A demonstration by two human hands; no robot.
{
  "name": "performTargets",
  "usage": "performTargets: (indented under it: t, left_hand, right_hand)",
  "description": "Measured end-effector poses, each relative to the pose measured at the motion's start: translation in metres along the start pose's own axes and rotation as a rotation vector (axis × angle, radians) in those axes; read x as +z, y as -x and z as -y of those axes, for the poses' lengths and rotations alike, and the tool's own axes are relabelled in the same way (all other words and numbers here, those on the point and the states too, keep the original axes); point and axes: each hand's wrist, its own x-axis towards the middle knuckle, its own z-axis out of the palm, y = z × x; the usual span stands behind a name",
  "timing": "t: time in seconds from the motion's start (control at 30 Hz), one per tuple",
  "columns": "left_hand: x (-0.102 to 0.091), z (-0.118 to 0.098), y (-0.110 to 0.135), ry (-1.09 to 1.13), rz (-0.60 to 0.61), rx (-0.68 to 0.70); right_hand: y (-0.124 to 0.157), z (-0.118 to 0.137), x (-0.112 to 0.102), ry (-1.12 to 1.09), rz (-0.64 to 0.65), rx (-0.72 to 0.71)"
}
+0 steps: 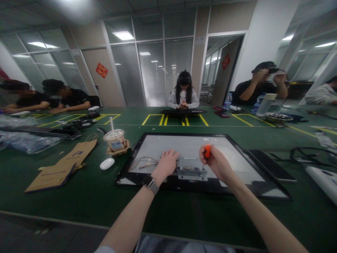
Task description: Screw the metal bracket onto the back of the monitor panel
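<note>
Surface (89, 207): broad, flat, dark green, matt, thin pale seam line running across it, yellow tape outlines toward the far side.

Display panel (184, 144): flat on the surface in front of the person; large rectangle, smooth pale grey back, glossy black border.

Paper bag (76, 158): brown, creased, lying flat to the left of the panel, twisted-looking cord handle at its far end.

Black slab (272, 165): thin oblong, smooth dark face, narrow silvery edge; just beside the panel's right side.

Drink cup (116, 142): clear, tapered, domed lid, pale straw; sits in a moulded brown carrier (118, 152).

Left hand (165, 165): palm down, fingers extended over the panel, against the left end of a metal bracket; grip released. Right hand (219, 163): grip clenched on the screwdriver, above the bracket's right end.

Metal bracket (191, 171): bent grey sheet, angular, sockets along its upright face, holes in its flange; rests near the panel's near edge.

Mouse (107, 163): white, smooth, oval; near the cup.

Screwdriver (207, 151): bulbous orange-and-black handle, slim shaft pointing down to the bracket; tip contact cannot be told.

Watch (149, 181): dark square face, grey band, left wrist.

Wires (144, 161): thin, loosely curved, left of the bracket.
</note>
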Motion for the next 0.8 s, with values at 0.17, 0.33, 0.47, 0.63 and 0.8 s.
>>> performTargets:
  t: [0.17, 0.33, 0.47, 0.63, 0.8]
  left_hand:
    - [0.000, -0.001, 0.000, -0.003, -0.007, 0.002]
    - [0.000, -0.001, 0.000, -0.013, 0.006, 0.003]
    - [0.001, 0.000, 0.000, -0.017, 0.009, 0.001]
    - [0.001, 0.001, -0.001, -0.017, 0.001, 0.002]
    - [-0.001, 0.000, 0.000, -0.012, 0.005, 0.005]
  right_hand:
    - [0.001, 0.004, 0.000, -0.005, -0.001, 0.034]
    - [0.001, 0.010, -0.002, -0.030, -0.013, -0.014]
    - [0.000, 0.011, -0.002, -0.069, -0.023, -0.027]
    - [0.000, 0.007, -0.002, -0.055, -0.015, -0.049]
    - [0.002, 0.004, -0.004, -0.057, 0.022, -0.042]
